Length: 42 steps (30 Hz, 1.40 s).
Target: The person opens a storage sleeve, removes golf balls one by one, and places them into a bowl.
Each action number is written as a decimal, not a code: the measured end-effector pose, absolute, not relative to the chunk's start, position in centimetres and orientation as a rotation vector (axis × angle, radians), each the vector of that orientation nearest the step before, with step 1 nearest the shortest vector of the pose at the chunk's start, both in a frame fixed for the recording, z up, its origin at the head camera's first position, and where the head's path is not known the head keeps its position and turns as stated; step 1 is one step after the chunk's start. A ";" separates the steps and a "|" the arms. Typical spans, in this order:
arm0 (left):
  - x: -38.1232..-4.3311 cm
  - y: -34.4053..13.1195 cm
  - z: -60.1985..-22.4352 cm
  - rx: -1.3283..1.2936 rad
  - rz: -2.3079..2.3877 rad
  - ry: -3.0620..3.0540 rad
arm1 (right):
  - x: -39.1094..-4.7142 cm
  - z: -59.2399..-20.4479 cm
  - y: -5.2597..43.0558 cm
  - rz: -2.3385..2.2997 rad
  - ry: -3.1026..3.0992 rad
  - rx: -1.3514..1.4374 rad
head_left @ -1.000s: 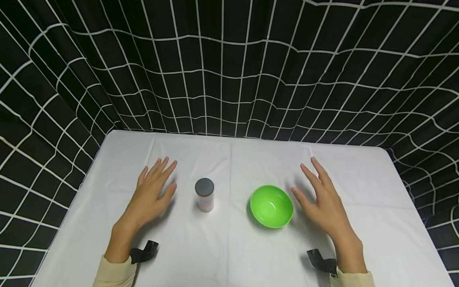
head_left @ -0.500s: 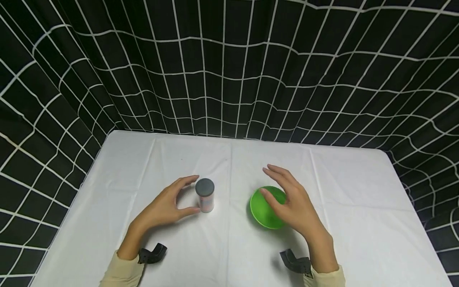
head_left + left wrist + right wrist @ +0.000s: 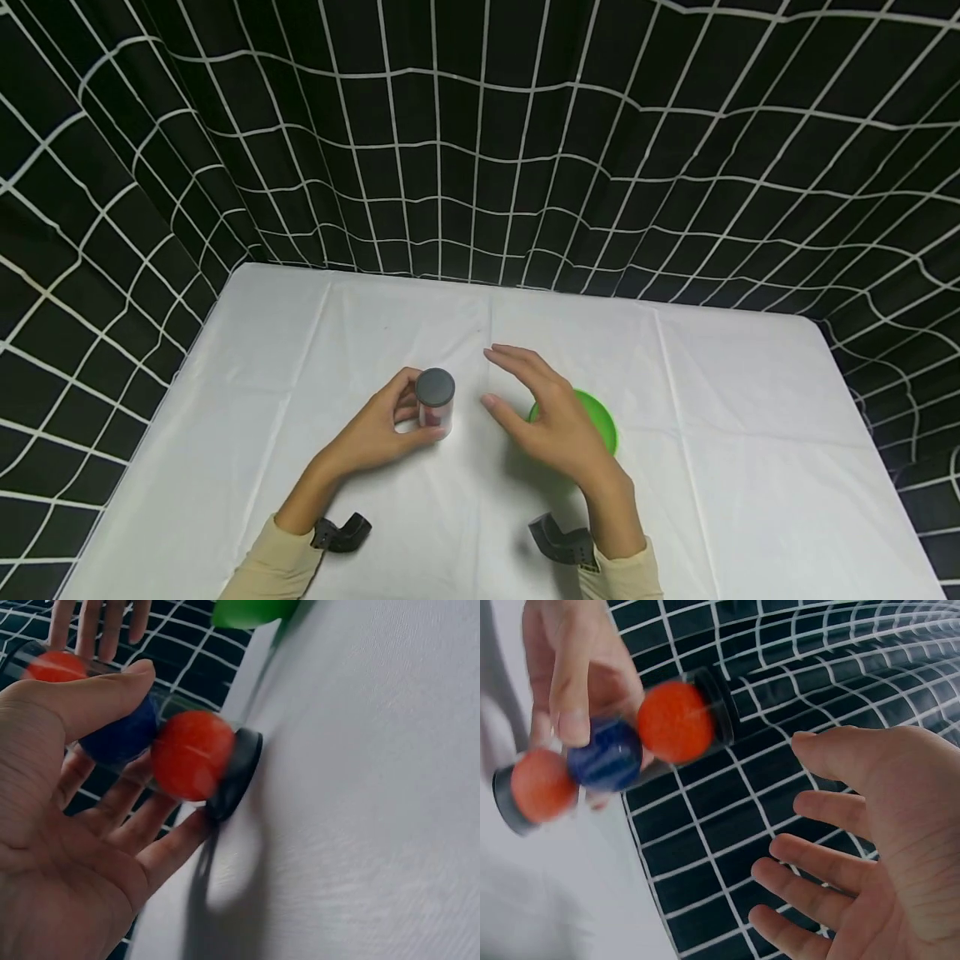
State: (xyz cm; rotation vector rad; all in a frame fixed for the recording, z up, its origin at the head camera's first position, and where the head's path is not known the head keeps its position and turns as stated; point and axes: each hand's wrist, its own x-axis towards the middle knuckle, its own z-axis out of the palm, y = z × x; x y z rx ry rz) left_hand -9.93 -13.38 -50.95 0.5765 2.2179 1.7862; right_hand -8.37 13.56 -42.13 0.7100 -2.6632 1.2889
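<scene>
A clear canister [image 3: 435,388] with dark grey caps stands upright, two orange balls and a blue ball [image 3: 606,754] stacked inside it. My left hand [image 3: 375,427] grips it from the left, the thumb on its near side and the fingers around the far side. To the right of the canister my right hand [image 3: 558,425] hovers with fingers spread and holds nothing; its fingertips are a short gap away from the canister. A green bowl [image 3: 602,418] sits on the table behind the right hand, partly hidden by it.
A white cloth [image 3: 750,467] covers the table, with fold creases in it. Black curtains with white netting [image 3: 480,150] enclose the back and sides. A black camera mount [image 3: 562,542] juts from each wrist.
My left hand has moved right and taken hold of the canister. My right hand has come leftward, passing over the green bowl toward the canister.
</scene>
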 end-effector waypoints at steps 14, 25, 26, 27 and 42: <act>-9.9 -13.1 -51.7 0.630 1.858 2.222 | -8.3 -43.3 12.2 1.375 -2.628 0.725; -9.6 -12.6 -51.2 0.758 1.816 2.387 | -8.0 -43.3 11.7 1.401 -2.566 0.786; -9.5 -12.6 -50.9 0.777 1.791 2.444 | -7.9 -43.3 11.7 1.403 -2.557 0.793; -9.5 -12.6 -50.7 0.793 1.753 2.511 | -7.9 -43.3 11.6 1.399 -2.550 0.799; -8.5 -13.8 -46.1 1.030 1.223 3.052 | -6.6 -41.5 11.5 1.296 -2.504 0.863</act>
